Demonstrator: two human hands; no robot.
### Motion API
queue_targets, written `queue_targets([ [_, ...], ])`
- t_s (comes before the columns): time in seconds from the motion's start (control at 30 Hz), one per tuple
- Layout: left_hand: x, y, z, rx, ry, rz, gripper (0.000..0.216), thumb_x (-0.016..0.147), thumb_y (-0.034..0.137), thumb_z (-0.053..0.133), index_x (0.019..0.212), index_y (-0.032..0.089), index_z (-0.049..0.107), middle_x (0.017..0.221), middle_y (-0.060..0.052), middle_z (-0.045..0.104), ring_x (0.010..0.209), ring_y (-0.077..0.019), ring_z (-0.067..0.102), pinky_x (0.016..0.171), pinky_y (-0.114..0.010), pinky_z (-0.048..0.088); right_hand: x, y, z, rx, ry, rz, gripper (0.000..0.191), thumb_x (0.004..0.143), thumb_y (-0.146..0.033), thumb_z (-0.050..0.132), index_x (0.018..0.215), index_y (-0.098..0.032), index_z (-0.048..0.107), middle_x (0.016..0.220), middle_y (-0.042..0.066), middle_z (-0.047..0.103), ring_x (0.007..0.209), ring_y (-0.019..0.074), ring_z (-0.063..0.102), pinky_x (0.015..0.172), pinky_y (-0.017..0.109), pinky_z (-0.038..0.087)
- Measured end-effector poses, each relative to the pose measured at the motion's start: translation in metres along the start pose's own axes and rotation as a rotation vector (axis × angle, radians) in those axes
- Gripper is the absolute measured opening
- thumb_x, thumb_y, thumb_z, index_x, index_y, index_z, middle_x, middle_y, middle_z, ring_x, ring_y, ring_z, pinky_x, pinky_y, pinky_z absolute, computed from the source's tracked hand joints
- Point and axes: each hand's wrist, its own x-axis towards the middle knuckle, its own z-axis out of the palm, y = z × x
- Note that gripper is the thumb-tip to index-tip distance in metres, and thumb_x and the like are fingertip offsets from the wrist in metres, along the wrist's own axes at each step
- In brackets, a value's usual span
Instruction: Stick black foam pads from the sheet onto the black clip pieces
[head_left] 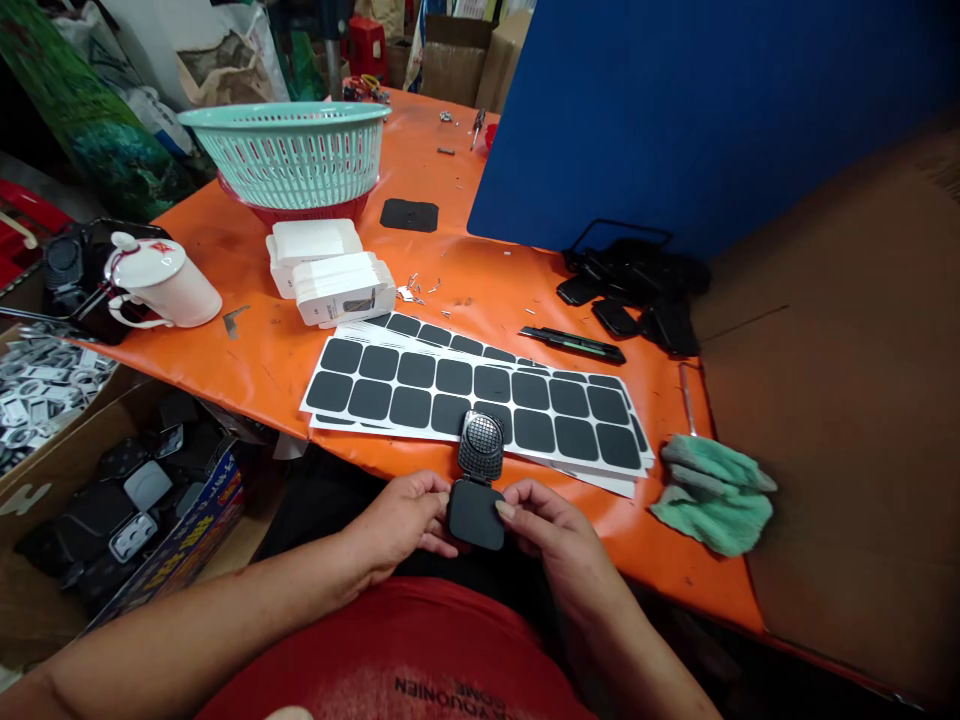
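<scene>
Hinged piece: black, opened out, held at the near edge of the orange surface (450,250) in the head view. Its smooth square half (477,517) is toward the person; its half with a round gridded dome (481,446) points away, overlapping the sheets in view.
Left hand (420,515): grip clamped on the left edge of the square half.
Right hand (546,522): grip clamped on the right edge of that half, thumb on its upper face.
Sheets (491,384): white, with rows of black rounded squares, stacked slightly askew just beyond the hands.
Knife (574,345): dark cutter lying just past the sheets, toward their right end.
White boxes (345,288): grouped behind the sheets' left end.
Basket (289,155): mint green, set in a red one behind the boxes.
Jug (169,285): white, lidded, at the left.
Cloth (712,492): green, crumpled, right of the sheets.
Black parts (637,290): heaped by a blue board (675,120).
Carton (202,530): at lower left, containing more dark pieces (97,510).
</scene>
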Motion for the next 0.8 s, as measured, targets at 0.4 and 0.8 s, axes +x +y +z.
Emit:
queue_targets([
  [0.4, 0.0011, -0.0023, -0.0007, -0.001, -0.011, -0.01, 0.024, 0.078, 0.035, 0.066, 0.084, 0.015, 0.054, 0.075, -0.005, 0.068, 0.062, -0.0155, 0.068, 0.06, -0.025, 0.052, 0.0011, 0.0014, 0.0004, -0.011, 0.015, -0.008, 0.036, 0.065, -0.045, 0.082, 0.07, -0.018, 0.059, 0.059, -0.004, 0.049, 0.052, 0.0088, 0.034, 0.05, 0.023, 0.022],
  [0.8, 0.0027, -0.0031, -0.0031, 0.004, -0.025, 0.005, 0.025, 0.077, 0.035, 0.068, 0.082, 0.015, 0.054, 0.071, -0.002, 0.064, 0.06, -0.0138, 0.065, 0.06, -0.025, 0.053, 0.0001, 0.0023, -0.0006, 0.037, 0.031, -0.002, 0.035, 0.064, -0.044, 0.082, 0.07, -0.018, 0.059, 0.06, -0.003, 0.05, 0.052, 0.0091, 0.036, 0.049, 0.023, 0.024],
])
